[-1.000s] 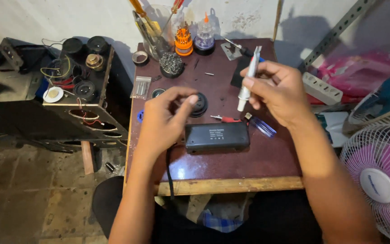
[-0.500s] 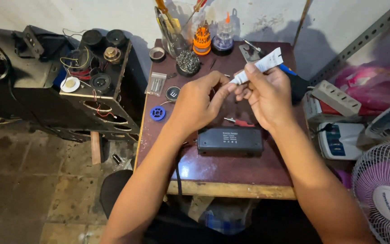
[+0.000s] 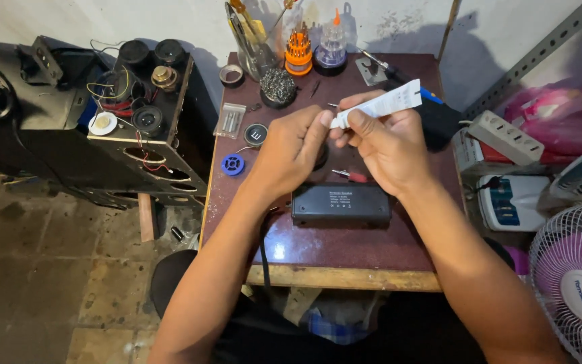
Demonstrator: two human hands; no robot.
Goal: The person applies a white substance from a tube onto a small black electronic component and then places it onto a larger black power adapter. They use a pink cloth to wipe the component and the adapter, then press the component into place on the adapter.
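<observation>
My right hand grips a small white tube that points up and to the right. My left hand meets it at the tube's lower end, with fingertips pinched on the cap or nozzle. Both hands hover over a dark red table. Just below them lies a black rectangular box with a small label on its face. A red-handled small tool lies between the hands and the box.
A blue round part, a black disc, a clear packet and a screwdriver-bit stand sit toward the table's left and back. A black speaker cabinet with loose wires stands left. A power strip and a fan are on the right.
My left hand rose from the table to join the right hand at the tube's end. The tube tilted from nearly upright to slanted right. The view shifted left.
</observation>
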